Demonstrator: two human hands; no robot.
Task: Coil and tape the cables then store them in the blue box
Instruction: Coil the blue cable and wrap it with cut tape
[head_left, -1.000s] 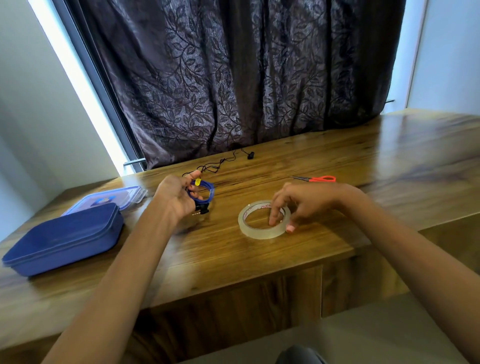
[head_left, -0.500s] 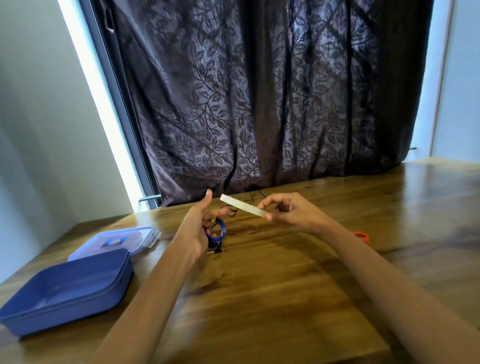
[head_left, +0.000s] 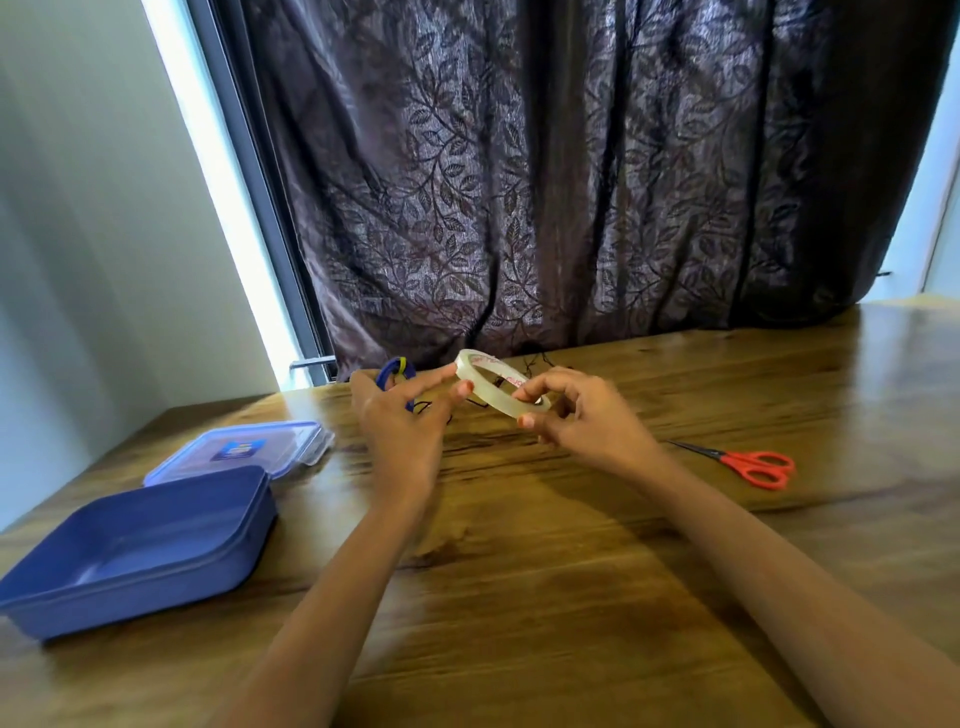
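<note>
My right hand (head_left: 582, 418) holds a roll of clear tape (head_left: 491, 389) in the air above the table, tilted. My left hand (head_left: 397, 421) grips a coiled blue cable (head_left: 390, 373) with its lower fingers, while its thumb and forefinger touch the left rim of the tape roll. A thin black cable (head_left: 535, 361) lies loose on the wood behind the hands, near the curtain. The open blue box (head_left: 156, 551) sits at the left of the table, with nothing visible inside.
The box's clear lid (head_left: 244, 447) lies flat just behind the box. Red-handled scissors (head_left: 748, 465) lie on the wooden table (head_left: 519, 597) to the right of my right hand. A dark curtain (head_left: 571, 182) hangs behind the far edge.
The tape roll was lifted off the table by my right hand and brought up to my left hand, which now touches its rim. The view tilted upward, then back down.
</note>
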